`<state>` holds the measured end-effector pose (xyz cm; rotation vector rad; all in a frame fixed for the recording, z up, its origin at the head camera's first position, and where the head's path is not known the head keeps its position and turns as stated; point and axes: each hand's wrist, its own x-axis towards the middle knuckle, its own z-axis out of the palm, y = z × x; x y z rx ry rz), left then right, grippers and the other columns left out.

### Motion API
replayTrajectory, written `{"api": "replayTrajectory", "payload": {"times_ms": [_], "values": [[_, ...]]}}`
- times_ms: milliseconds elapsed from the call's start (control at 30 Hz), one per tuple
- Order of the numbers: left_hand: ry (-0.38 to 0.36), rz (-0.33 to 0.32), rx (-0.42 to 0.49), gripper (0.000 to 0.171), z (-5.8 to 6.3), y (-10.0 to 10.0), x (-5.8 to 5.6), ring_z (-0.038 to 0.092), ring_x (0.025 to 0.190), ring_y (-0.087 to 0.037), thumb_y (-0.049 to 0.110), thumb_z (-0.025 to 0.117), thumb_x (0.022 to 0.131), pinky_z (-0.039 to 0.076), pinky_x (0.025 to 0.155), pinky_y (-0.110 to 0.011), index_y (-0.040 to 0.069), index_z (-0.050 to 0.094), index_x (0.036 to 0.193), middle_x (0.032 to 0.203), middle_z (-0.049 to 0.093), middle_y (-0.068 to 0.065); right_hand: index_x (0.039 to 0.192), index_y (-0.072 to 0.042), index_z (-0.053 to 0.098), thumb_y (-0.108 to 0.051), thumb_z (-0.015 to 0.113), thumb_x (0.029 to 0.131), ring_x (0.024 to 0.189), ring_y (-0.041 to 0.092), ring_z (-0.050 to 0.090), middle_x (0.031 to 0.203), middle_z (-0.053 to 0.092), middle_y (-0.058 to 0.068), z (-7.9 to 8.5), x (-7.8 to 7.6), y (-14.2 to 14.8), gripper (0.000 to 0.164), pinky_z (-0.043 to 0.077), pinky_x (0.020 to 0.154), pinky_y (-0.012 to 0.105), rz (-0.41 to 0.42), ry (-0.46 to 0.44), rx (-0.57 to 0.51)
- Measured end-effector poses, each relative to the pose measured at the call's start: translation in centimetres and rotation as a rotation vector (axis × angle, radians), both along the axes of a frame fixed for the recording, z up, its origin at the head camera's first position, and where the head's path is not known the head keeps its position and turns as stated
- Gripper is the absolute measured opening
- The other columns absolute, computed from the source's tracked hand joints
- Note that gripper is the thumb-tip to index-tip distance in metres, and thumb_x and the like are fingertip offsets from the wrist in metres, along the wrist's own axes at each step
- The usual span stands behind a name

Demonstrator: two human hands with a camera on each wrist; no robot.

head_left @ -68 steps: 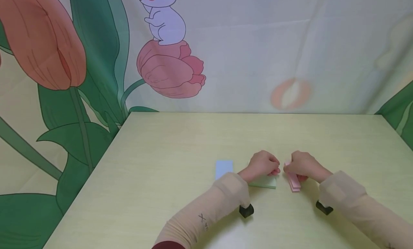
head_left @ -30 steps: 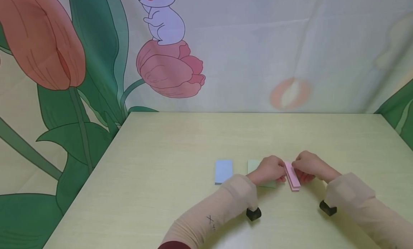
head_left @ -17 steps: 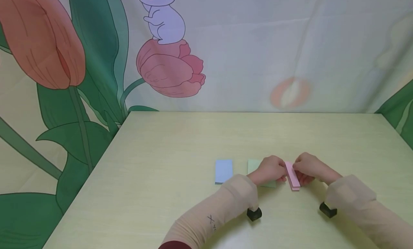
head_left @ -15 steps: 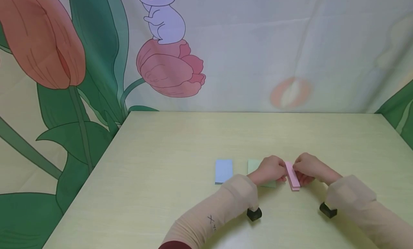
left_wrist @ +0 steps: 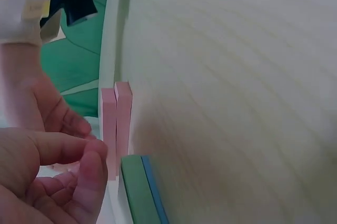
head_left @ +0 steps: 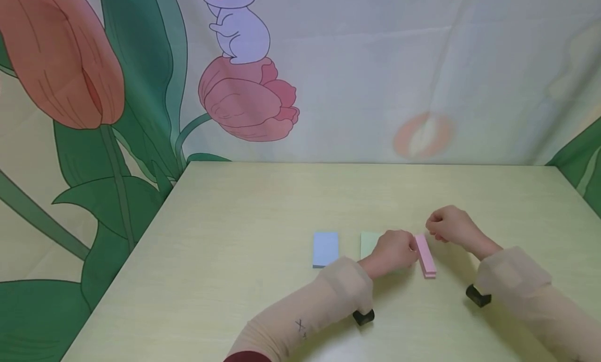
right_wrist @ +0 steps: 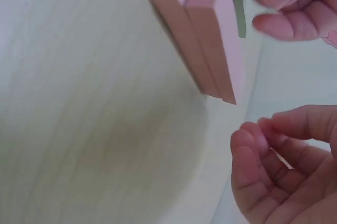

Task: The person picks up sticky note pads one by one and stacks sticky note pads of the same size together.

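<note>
Two long pink blocks (head_left: 425, 256) lie stacked on the table, one on top of the other. Just left of them is my left hand (head_left: 392, 250), over a flat pale green block (head_left: 369, 242) and covering much of it. In the left wrist view its thumb and forefinger tips meet with nothing seen between them. My right hand (head_left: 453, 227) is above and right of the pink stack, apart from it. Its fingers are loosely curled and hold nothing in the right wrist view. Left of the green block lies a flat light blue block (head_left: 325, 250).
The pale wooden table (head_left: 244, 221) spreads around the blocks, with its far edge against a printed cloth (head_left: 338, 85) showing tulips and a white animal. Both forearms wear beige sleeves with small black cameras (head_left: 478, 296) at the wrists.
Earlier both hands were at the pink stack, lining up its two blocks. Now my right hand has let go and moved up and away. My left hand has dropped slightly toward me.
</note>
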<state>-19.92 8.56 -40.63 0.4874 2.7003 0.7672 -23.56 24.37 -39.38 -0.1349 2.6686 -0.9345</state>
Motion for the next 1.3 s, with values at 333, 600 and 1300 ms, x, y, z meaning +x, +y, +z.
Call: {"api": "replayTrajectory", "payload": {"times_ms": [333,600,1300], "values": [[0.075,-0.135,-0.062,0.039,-0.5,-0.2,1.8,0.022,0.043,-0.004,0.014,0.054,0.080,0.018,0.042,-0.016,0.015,0.030,0.049,0.045,0.023,0.007,0.090,0.004,0.064,-0.010,0.053,0.083,0.067,0.014,0.048,0.081,0.062,0.009,-1.0,-0.6,-0.8,0.019,0.040,0.058,0.025,0.104,0.110,-0.024],[0.109,-0.240,-0.154,0.033,-0.6,0.1,2.6,0.032,0.048,-0.005,0.016,0.060,0.077,0.026,0.044,-0.016,0.017,0.035,0.055,0.051,0.031,0.008,0.087,0.000,0.067,-0.008,0.052,0.082,0.073,0.017,0.049,0.087,0.065,0.011,-1.5,-0.9,-1.1,0.017,0.039,0.060,0.025,0.131,0.084,0.012],[0.160,-0.197,-0.286,0.033,-0.9,1.2,2.7,0.037,0.050,-0.008,0.025,0.058,0.083,0.028,0.043,-0.018,0.015,0.043,0.056,0.052,0.036,0.006,0.076,-0.003,0.068,-0.007,0.053,0.079,0.062,0.012,0.041,0.068,0.059,-0.001,-1.7,-0.4,-1.0,0.015,0.033,0.052,0.023,0.175,0.086,0.009]]}}
